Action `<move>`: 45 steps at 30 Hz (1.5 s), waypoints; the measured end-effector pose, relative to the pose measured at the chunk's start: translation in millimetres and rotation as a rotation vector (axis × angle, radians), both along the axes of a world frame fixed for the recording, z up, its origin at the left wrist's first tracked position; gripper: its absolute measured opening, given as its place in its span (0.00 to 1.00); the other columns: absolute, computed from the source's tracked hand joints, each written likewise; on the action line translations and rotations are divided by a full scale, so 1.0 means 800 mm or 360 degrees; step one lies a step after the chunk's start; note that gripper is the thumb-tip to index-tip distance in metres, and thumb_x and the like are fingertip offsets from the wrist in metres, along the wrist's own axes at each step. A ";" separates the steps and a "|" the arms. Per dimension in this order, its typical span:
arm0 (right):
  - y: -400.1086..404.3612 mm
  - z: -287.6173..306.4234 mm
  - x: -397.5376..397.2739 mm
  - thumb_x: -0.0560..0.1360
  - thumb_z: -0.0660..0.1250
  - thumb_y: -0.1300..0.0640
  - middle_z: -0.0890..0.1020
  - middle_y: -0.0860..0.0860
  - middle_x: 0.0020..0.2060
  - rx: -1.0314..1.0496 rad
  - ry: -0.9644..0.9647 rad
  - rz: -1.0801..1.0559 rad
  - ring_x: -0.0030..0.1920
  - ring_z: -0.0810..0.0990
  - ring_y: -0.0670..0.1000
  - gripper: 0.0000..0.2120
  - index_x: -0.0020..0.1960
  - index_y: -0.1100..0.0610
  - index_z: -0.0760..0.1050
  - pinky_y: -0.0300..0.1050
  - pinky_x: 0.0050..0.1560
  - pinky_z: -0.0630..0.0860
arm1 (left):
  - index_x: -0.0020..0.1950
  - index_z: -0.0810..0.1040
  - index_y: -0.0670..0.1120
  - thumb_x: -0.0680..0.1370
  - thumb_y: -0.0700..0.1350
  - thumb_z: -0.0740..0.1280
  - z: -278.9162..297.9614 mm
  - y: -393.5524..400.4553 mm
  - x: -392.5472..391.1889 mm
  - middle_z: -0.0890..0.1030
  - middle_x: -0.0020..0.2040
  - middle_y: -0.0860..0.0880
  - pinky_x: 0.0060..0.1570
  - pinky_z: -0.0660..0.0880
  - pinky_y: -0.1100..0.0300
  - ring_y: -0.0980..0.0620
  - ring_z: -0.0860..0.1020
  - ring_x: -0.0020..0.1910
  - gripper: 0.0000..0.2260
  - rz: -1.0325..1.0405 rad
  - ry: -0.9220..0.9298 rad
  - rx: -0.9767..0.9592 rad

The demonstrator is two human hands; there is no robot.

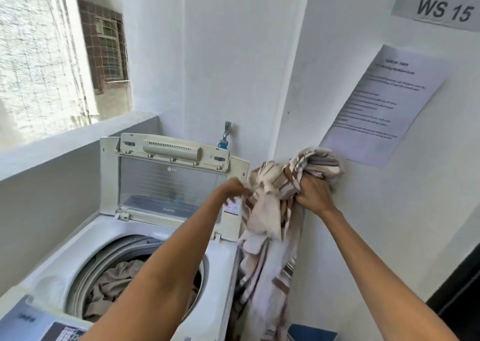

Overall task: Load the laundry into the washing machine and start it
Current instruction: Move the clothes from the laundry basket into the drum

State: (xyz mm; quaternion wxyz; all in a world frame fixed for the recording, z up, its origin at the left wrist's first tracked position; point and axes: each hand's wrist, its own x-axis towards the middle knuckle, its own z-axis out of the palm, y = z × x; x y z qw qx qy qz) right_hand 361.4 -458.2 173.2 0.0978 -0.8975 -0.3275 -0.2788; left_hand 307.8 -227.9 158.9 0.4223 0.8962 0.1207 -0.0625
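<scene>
At the far left the netted window [52, 55] shows only washed-out brightness and a brick wall beyond. Below it the washing machine [65, 260] stands open, its lid [171, 182] tipped up against the back wall; the front control panel [39, 325] is cut off by the bottom edge and its print is too blurred to read. Inside the drum [85, 283] lies a grey-brown cloth [114, 286], and my left forearm crosses over the opening and hides its right part.

My left hand [230, 188] is up in front of the lid, its grip pinched together on an edge of the striped sheet [272, 210]; the fingertips are blurred, so I cannot see just how much cloth they hold. The sheet, cream with brown stripes, is bunched in the air to the right of the machine, outside the drum, and its long tail hangs down between machine and wall until the frame cuts it off.

My right hand [315, 194] is clamped on the bundled upper part of the sheet, fingers buried in the folds. Behind it a printed notice [384, 104] is stuck to the wall, the lines unreadable, and above it a sign [441, 8] reads WS 15. A blue thing [311, 333] at the bottom edge is mostly out of view.
</scene>
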 end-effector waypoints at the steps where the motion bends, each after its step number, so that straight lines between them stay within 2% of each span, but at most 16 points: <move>1: 0.001 -0.009 -0.004 0.60 0.65 0.59 0.83 0.61 0.40 -0.0035 0.0018 0.0027 0.41 0.82 0.63 0.17 0.47 0.63 0.78 0.50 0.33 0.77 | 0.58 0.75 0.40 0.79 0.40 0.60 0.004 0.001 0.007 0.78 0.54 0.40 0.42 0.71 0.56 0.46 0.75 0.48 0.10 0.0235 -0.0404 -0.0306; 4: 0.016 -0.033 -0.015 0.59 0.67 0.57 0.83 0.56 0.37 -0.0219 -0.0088 0.0205 0.38 0.83 0.58 0.14 0.43 0.60 0.79 0.43 0.29 0.77 | 0.64 0.69 0.49 0.80 0.54 0.60 0.036 -0.014 0.014 0.75 0.58 0.47 0.48 0.74 0.55 0.47 0.74 0.55 0.16 0.0098 -0.0704 -0.1030; 7: 0.043 -0.051 -0.023 0.53 0.73 0.63 0.83 0.54 0.38 -0.0486 0.0020 0.0355 0.41 0.83 0.57 0.17 0.42 0.58 0.80 0.43 0.33 0.76 | 0.65 0.73 0.44 0.77 0.53 0.66 0.049 -0.041 0.016 0.78 0.53 0.44 0.41 0.76 0.58 0.48 0.77 0.48 0.20 -0.0287 -0.0471 -0.0307; 9: 0.055 -0.070 -0.014 0.61 0.68 0.62 0.83 0.57 0.45 -0.0531 0.0208 0.0425 0.49 0.81 0.59 0.16 0.48 0.58 0.80 0.48 0.42 0.78 | 0.49 0.81 0.39 0.74 0.44 0.69 0.040 -0.048 0.021 0.80 0.40 0.40 0.39 0.71 0.59 0.51 0.74 0.36 0.09 -0.0226 -0.0610 0.0187; 13: 0.066 -0.073 -0.002 0.66 0.68 0.54 0.68 0.58 0.70 -0.0382 0.0597 0.0523 0.71 0.65 0.56 0.38 0.74 0.59 0.60 0.44 0.70 0.63 | 0.39 0.81 0.42 0.73 0.41 0.65 0.034 -0.009 0.020 0.81 0.35 0.40 0.37 0.73 0.57 0.49 0.76 0.35 0.07 0.0569 -0.1021 -0.0286; 15: 0.069 -0.043 -0.002 0.63 0.68 0.49 0.68 0.58 0.69 -0.0172 0.0826 0.0519 0.69 0.66 0.55 0.42 0.73 0.61 0.58 0.43 0.65 0.64 | 0.36 0.78 0.42 0.72 0.41 0.63 0.050 0.012 0.013 0.78 0.32 0.40 0.33 0.69 0.58 0.51 0.72 0.33 0.07 0.0813 -0.1224 -0.0513; 17: 0.086 -0.016 -0.003 0.62 0.67 0.47 0.74 0.55 0.59 0.0078 0.0903 0.0524 0.60 0.72 0.55 0.34 0.64 0.60 0.66 0.44 0.54 0.68 | 0.33 0.73 0.42 0.74 0.37 0.62 0.075 0.034 0.002 0.72 0.28 0.43 0.32 0.63 0.57 0.53 0.67 0.30 0.09 0.0986 -0.1359 -0.0671; 21: 0.139 -0.006 -0.015 0.68 0.72 0.44 0.75 0.52 0.46 0.0480 0.0864 0.0518 0.45 0.73 0.53 0.23 0.51 0.57 0.67 0.45 0.40 0.67 | 0.38 0.77 0.36 0.74 0.37 0.63 0.108 0.098 -0.010 0.79 0.40 0.31 0.35 0.66 0.54 0.35 0.76 0.39 0.07 0.1216 -0.1468 -0.0620; 23: 0.166 -0.012 -0.027 0.67 0.75 0.43 0.73 0.50 0.44 0.0549 0.0970 0.0480 0.44 0.71 0.50 0.25 0.50 0.56 0.67 0.38 0.37 0.67 | 0.33 0.74 0.39 0.74 0.37 0.63 0.115 0.120 -0.020 0.77 0.34 0.36 0.35 0.65 0.58 0.41 0.74 0.34 0.08 0.1266 -0.1472 -0.0612; 25: 0.188 -0.021 -0.042 0.64 0.77 0.42 0.75 0.48 0.47 0.0558 0.1101 0.0592 0.48 0.73 0.48 0.27 0.53 0.55 0.69 0.34 0.42 0.71 | 0.30 0.68 0.45 0.74 0.36 0.62 0.114 0.132 -0.028 0.72 0.29 0.46 0.34 0.64 0.60 0.49 0.69 0.33 0.13 0.1345 -0.1485 -0.0613; 28: 0.216 -0.044 -0.061 0.62 0.76 0.40 0.77 0.51 0.60 0.0442 0.1177 0.0568 0.59 0.76 0.53 0.39 0.66 0.54 0.67 0.48 0.57 0.74 | 0.32 0.69 0.47 0.75 0.36 0.62 0.110 0.145 -0.042 0.73 0.32 0.48 0.39 0.67 0.58 0.50 0.70 0.35 0.12 0.1489 -0.1553 -0.0755; 31: 0.231 -0.077 -0.066 0.66 0.72 0.45 0.78 0.56 0.60 0.0065 0.1211 0.0271 0.58 0.77 0.58 0.33 0.65 0.57 0.66 0.46 0.53 0.73 | 0.31 0.70 0.49 0.75 0.37 0.62 0.113 0.163 -0.055 0.76 0.35 0.47 0.43 0.73 0.54 0.49 0.73 0.37 0.14 0.1609 -0.1607 -0.0894; 35: 0.228 -0.117 -0.075 0.63 0.74 0.45 0.75 0.58 0.65 -0.0227 0.1517 0.0259 0.63 0.76 0.58 0.43 0.73 0.56 0.60 0.46 0.60 0.72 | 0.30 0.74 0.49 0.72 0.37 0.63 0.096 0.221 -0.052 0.78 0.33 0.49 0.48 0.79 0.50 0.47 0.78 0.37 0.12 0.1686 -0.1676 -0.1068; 37: 0.228 -0.136 -0.086 0.69 0.73 0.50 0.77 0.58 0.62 -0.0308 0.1463 0.0207 0.61 0.77 0.59 0.34 0.71 0.56 0.64 0.46 0.56 0.72 | 0.30 0.75 0.50 0.72 0.37 0.63 0.096 0.229 -0.065 0.79 0.33 0.49 0.48 0.80 0.49 0.46 0.78 0.37 0.12 0.1748 -0.1643 -0.1101; 40: 0.233 -0.147 -0.094 0.75 0.64 0.52 0.81 0.60 0.54 -0.0024 0.1115 -0.0017 0.55 0.79 0.61 0.15 0.59 0.57 0.77 0.48 0.51 0.74 | 0.34 0.73 0.48 0.76 0.37 0.60 0.103 0.224 -0.091 0.76 0.34 0.50 0.47 0.76 0.54 0.49 0.75 0.38 0.12 0.1882 -0.1628 -0.1048; 45: 0.230 -0.058 -0.087 0.74 0.64 0.63 0.82 0.62 0.50 0.0786 0.0840 -0.0174 0.49 0.80 0.63 0.10 0.55 0.60 0.78 0.46 0.42 0.70 | 0.53 0.78 0.40 0.78 0.38 0.59 0.074 0.261 -0.136 0.81 0.51 0.42 0.47 0.75 0.56 0.46 0.78 0.47 0.09 0.2193 -0.1491 -0.0941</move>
